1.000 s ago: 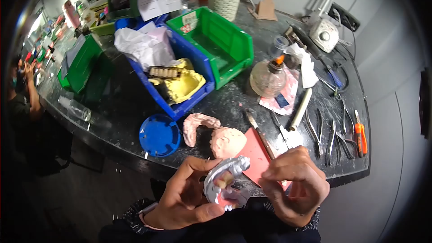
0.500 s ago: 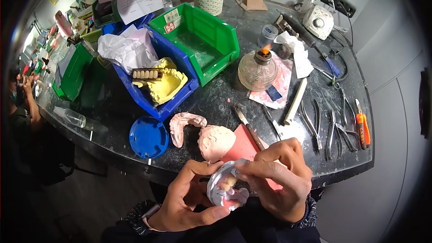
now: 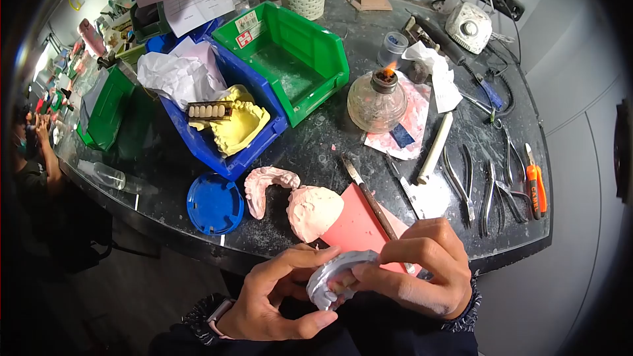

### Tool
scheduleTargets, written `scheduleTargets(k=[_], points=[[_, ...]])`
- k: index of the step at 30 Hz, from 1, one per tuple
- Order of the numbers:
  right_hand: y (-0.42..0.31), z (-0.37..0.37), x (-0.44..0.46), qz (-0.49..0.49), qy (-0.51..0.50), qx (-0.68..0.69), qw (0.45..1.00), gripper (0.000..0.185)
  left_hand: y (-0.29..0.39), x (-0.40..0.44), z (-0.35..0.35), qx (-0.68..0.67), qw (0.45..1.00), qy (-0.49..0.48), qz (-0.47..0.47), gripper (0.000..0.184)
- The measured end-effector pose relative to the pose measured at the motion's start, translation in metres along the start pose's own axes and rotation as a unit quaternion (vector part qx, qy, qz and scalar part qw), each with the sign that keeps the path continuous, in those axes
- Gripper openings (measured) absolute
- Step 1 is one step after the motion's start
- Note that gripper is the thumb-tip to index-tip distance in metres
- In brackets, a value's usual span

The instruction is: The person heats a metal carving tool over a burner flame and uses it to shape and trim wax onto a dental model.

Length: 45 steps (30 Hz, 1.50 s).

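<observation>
My left hand [image 3: 267, 293] grips the side of a small whitish-grey dental cast [image 3: 321, 281], with teeth and pink wax partly visible inside it. Closed on the cast's right edge is my right hand [image 3: 428, 275], its thumb over the teeth and hiding part of them. Just beyond my hands lie a pink wax sheet [image 3: 343, 224], a wax knife [image 3: 374, 207] across it, a rounded pink plaster piece [image 3: 314, 213] and a horseshoe-shaped pink plaster cast [image 3: 264, 188].
A glass spirit lamp [image 3: 376, 105] burns with an open flame. Pliers [image 3: 461, 181] and orange-handled cutters [image 3: 535, 188] lie at right. A blue bin [image 3: 231, 158] holds a yellow cast [image 3: 241, 125]; a green bin [image 3: 316, 86] stands beside it. Another person [image 3: 39, 165] is at far left.
The dental cast has tilted, so its inside faces me less and its rim shows more. My right thumb has moved in over the teeth. The view has shifted slightly.
</observation>
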State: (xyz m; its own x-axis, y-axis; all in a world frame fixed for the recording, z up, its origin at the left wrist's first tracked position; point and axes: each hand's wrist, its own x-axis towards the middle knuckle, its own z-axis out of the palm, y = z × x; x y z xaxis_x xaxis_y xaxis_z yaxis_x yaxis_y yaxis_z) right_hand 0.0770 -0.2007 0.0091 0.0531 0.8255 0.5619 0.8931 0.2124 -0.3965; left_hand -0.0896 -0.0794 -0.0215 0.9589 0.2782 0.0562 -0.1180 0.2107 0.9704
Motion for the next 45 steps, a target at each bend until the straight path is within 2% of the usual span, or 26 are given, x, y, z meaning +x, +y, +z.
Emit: scheduleTargets(k=[4,9,12,15,16,19,22,26,29,31,33,36,37,42,45], points=[[0.002,-0.004,0.000,-0.037,-0.003,-0.004,0.999,0.023,0.001,-0.002,-0.002,-0.023,0.999,-0.014,-0.045,0.061],[-0.004,-0.002,0.004,-0.060,0.005,-0.050,0.997,0.019,0.006,-0.002,0.006,-0.158,0.980,0.043,-0.113,0.062],[-0.001,-0.003,0.002,-0.048,0.001,-0.009,0.999,0.019,0.004,-0.002,0.000,-0.186,0.978,0.006,-0.098,0.057],[0.006,0.004,-0.007,-0.032,0.061,0.102,0.992,0.019,0.004,-0.002,-0.004,-0.212,0.972,-0.026,-0.094,0.055],[0.007,0.002,-0.007,-0.017,0.059,0.176,0.982,0.016,0.004,-0.002,-0.005,-0.223,0.970,-0.030,-0.097,0.055],[0.005,-0.001,-0.007,0.026,0.105,0.277,0.955,0.018,0.005,-0.003,-0.006,-0.238,0.964,-0.026,-0.119,0.056],[0.006,0.000,-0.004,0.003,0.129,0.235,0.963,0.020,0.006,-0.002,-0.005,-0.244,0.962,-0.020,-0.119,0.057],[0.001,0.003,-0.008,0.017,0.160,0.171,0.972,0.023,0.009,-0.004,-0.001,-0.162,0.982,-0.001,-0.093,0.056],[-0.006,-0.006,-0.014,0.099,0.155,0.226,0.957,0.028,0.008,-0.004,-0.002,-0.060,0.997,-0.006,-0.053,0.057],[-0.004,-0.004,-0.013,0.090,0.172,0.265,0.945,0.021,0.006,-0.001,-0.005,0.026,1.000,-0.014,0.001,0.058],[0.001,-0.005,-0.016,0.076,0.168,0.296,0.937,0.018,0.005,-0.003,-0.006,0.052,0.999,-0.009,0.005,0.060],[0.007,-0.021,-0.008,0.030,0.034,0.289,0.956,0.028,0.004,-0.003,-0.005,0.065,0.998,0.003,0.011,0.060],[0.007,-0.021,-0.009,0.040,0.029,0.309,0.950,0.026,0.004,-0.003,-0.004,0.065,0.998,0.007,0.013,0.060],[0.005,-0.018,-0.013,0.095,0.020,0.350,0.932,0.018,0.006,0.001,-0.006,0.134,0.990,0.008,0.049,0.059],[-0.014,-0.016,-0.010,0.232,0.084,0.376,0.893,0.015,0.006,0.001,-0.005,0.149,0.987,0.015,0.053,0.059]])
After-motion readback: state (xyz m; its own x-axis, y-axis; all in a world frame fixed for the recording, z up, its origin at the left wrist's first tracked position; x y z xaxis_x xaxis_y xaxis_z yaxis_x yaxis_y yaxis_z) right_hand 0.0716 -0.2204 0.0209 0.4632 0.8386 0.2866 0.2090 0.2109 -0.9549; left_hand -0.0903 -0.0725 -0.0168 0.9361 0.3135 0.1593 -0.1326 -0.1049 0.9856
